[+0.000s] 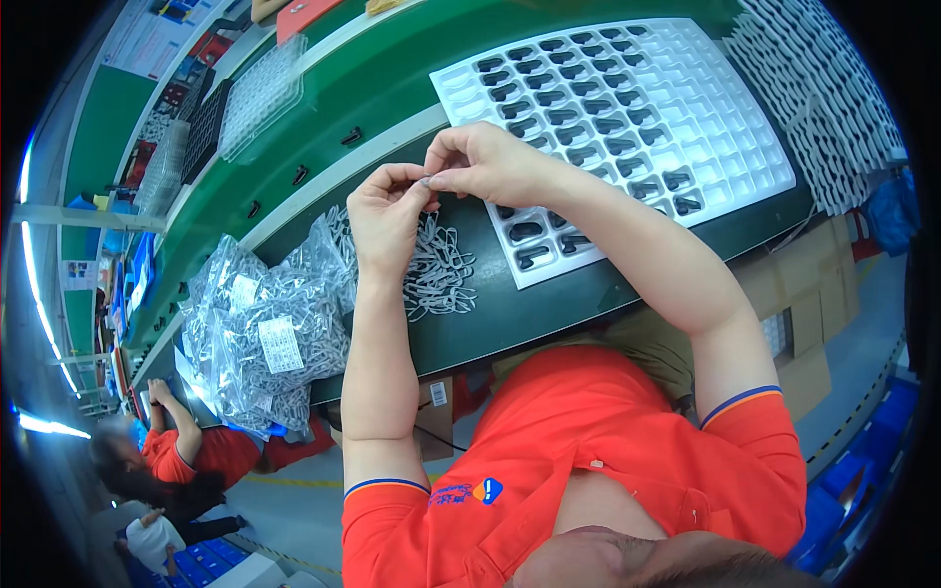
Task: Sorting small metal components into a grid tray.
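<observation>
My left hand and my right hand meet over the dark work table, fingertips pinched together. Between them is something small and dark, mostly hidden by the fingers, whose kind I cannot make out. Under and beside my left hand lies a loose pile of grey metal clip-like loops. My right forearm reaches across the near left part of a white moulded tray. Several small black parts sit in its pockets, and many pockets on its right side hold nothing.
Clear bags of metal loops are heaped left of my left forearm. Beyond runs a green belt carrying a few small black parts. Stacked white trays stand far right, above a cardboard box. Another person sits at left.
</observation>
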The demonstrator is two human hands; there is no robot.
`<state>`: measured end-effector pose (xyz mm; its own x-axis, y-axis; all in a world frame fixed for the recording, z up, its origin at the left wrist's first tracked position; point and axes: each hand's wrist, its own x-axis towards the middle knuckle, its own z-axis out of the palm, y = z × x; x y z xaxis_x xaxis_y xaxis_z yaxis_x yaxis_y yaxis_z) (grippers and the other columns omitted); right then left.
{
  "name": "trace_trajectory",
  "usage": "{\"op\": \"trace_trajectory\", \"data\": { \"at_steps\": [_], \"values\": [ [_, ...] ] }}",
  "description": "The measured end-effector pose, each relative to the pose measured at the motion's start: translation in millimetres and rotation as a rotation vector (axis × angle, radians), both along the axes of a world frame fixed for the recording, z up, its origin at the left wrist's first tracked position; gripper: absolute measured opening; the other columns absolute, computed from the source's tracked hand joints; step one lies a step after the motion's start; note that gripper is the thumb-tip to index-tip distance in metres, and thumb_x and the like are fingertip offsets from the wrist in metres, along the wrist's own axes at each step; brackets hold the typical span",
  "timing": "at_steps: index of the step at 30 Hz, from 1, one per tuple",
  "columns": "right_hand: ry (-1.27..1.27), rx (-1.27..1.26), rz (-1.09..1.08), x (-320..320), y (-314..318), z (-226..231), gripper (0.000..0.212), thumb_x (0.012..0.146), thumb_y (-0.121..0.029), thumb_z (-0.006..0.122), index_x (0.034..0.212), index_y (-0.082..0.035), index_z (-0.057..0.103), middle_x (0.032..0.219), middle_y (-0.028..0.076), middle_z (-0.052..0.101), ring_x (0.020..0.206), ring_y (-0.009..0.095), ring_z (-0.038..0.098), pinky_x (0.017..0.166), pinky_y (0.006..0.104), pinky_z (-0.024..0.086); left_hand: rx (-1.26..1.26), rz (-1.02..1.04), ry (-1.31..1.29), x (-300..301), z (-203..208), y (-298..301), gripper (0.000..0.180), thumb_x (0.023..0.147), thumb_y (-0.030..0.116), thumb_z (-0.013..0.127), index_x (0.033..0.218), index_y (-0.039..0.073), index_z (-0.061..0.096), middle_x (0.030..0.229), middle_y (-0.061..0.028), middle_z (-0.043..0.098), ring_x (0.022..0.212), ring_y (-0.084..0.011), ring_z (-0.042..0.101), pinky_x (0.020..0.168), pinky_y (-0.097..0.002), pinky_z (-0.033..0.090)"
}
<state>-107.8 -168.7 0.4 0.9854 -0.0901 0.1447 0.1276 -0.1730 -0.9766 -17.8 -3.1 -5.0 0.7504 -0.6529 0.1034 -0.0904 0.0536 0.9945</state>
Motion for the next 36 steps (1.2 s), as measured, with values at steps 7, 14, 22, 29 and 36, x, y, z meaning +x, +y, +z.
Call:
{"op": "trace_trajectory", "data": {
  "at_steps": [7, 14, 22, 29, 36],
  "values": [
    [-0.047, -0.068, 0.015, -1, -2, -6, 0.012, 0.091, -0.010, 0.067, 0.096, -0.001, 0.062, 0.087, 0.005, 0.065, 0.077, 0.011, 0.060, 0.070, 0.0257, 0.049, 0.026, -0.026, -0.013, 3, 1, 3, 0.009, 0.086, -0.006, 0.068, 0.095, -0.006, 0.069, 0.085, -0.0091, 0.070, 0.070, -0.0114, 0.066, 0.066, -0.0226, 0.056],
    [-0.051, 0.108, -0.133, -1, -3, -1, 0.010, 0.092, -0.010, 0.066, 0.095, -0.001, 0.060, 0.084, 0.005, 0.064, 0.072, 0.010, 0.060, 0.066, 0.0264, 0.050, -0.008, -0.014, 0.079, 3, 6, 2, 0.019, 0.085, -0.007, 0.069, 0.104, -0.007, 0.068, 0.091, -0.0104, 0.071, 0.077, -0.0127, 0.068, 0.074, -0.0237, 0.057],
    [-0.179, -0.176, -0.201, -3, 4, -6, 0.011, 0.092, -0.008, 0.065, 0.096, 0.001, 0.063, 0.077, 0.005, 0.064, 0.067, 0.010, 0.061, 0.063, 0.0260, 0.050, -0.057, -0.035, 0.162, 3, 3, 3, 0.033, 0.084, -0.008, 0.070, 0.116, -0.010, 0.063, 0.101, -0.0127, 0.070, 0.088, -0.0149, 0.069, 0.083, -0.0252, 0.057],
    [-0.140, -0.052, -0.296, 0, 8, -8, 0.011, 0.089, -0.007, 0.068, 0.089, 0.003, 0.066, 0.077, 0.007, 0.067, 0.068, 0.010, 0.061, 0.063, 0.0266, 0.050, -0.084, -0.077, 0.161, -1, 0, -2, 0.035, 0.084, -0.009, 0.070, 0.118, -0.011, 0.063, 0.101, -0.0132, 0.070, 0.089, -0.0149, 0.068, 0.085, -0.0249, 0.056],
    [-0.130, -0.132, -0.321, 1, 6, -11, 0.010, 0.086, -0.007, 0.070, 0.087, 0.002, 0.065, 0.075, 0.007, 0.067, 0.069, 0.011, 0.061, 0.064, 0.0272, 0.050, -0.079, -0.069, 0.140, -2, 1, -1, 0.033, 0.085, -0.008, 0.069, 0.118, -0.010, 0.064, 0.099, -0.0120, 0.070, 0.089, -0.0142, 0.068, 0.084, -0.0242, 0.056]
  ]
}}
